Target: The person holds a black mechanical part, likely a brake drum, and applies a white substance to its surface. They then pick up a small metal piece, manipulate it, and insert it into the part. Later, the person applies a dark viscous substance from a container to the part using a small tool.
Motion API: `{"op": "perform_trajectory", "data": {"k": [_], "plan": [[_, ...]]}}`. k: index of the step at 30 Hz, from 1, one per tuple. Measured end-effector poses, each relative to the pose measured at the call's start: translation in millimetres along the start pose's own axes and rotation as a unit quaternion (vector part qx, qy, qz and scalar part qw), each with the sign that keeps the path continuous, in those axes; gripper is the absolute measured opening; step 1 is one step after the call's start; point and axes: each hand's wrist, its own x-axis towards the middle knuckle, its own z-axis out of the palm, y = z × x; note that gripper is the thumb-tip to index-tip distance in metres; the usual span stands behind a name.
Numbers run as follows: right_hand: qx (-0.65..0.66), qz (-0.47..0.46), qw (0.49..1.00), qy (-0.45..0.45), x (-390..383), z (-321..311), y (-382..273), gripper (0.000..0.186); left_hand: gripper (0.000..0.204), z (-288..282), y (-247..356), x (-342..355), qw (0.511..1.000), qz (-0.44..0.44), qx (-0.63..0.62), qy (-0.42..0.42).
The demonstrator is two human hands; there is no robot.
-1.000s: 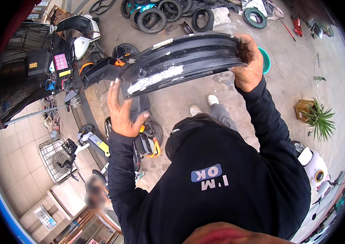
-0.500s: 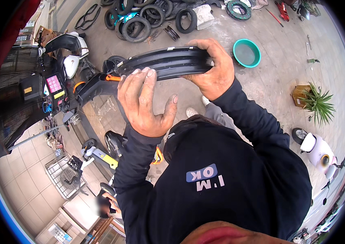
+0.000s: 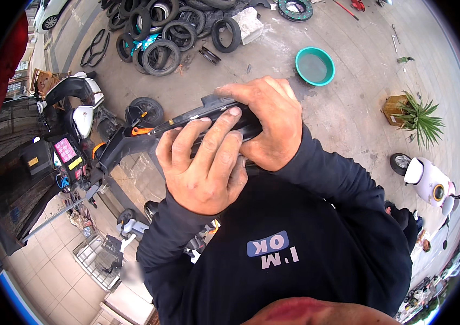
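Over rim (image 3: 250, 122), bent left fingers (image 3: 217, 134)

Bare floor (image 3: 354, 111) leaves passage between 2 and 3 o'clock of the black wheel rim (image 3: 247, 120), threading between a teal basin (image 3: 315, 66) at nearly 2 and a potted plant (image 3: 420, 119) at 3. Heaped tyres (image 3: 160, 57) bar the way at 11; a parked scooter (image 3: 124, 142) crowds 9. The left hand (image 3: 203, 177) obstructs the rim at 7, the right hand (image 3: 274, 122) at 2, the wearer's torso (image 3: 316, 225) from 5 to 6.
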Motion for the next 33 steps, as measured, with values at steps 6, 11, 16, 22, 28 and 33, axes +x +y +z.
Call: {"op": "perform_trajectory", "data": {"k": [6,11,16,22,28,33], "plan": [[0.125,0.238,0.962,-0.040,-12,57,44,0.061,0.057,107,-102,-90,0.913,-0.228,-0.246,0.234],[0.149,0.378,0.913,0.034,-18,122,75,0.060,0.031,208,-176,-197,0.834,-0.177,-0.261,-0.452],[0.129,0.381,0.914,0.043,-16,185,96,0.059,0.025,191,-295,-152,0.833,-0.349,-0.423,0.074],[0.103,0.331,0.938,-0.004,16,205,100,0.056,0.039,134,-325,-42,0.939,-0.072,-0.334,0.031],[0.087,0.348,0.932,0.058,8,164,121,0.054,0.046,171,-326,-36,0.915,-0.124,-0.384,0.018],[0.056,0.334,0.940,0.037,13,122,165,0.052,0.047,196,-294,1,0.895,-0.162,-0.416,0.000]]}}
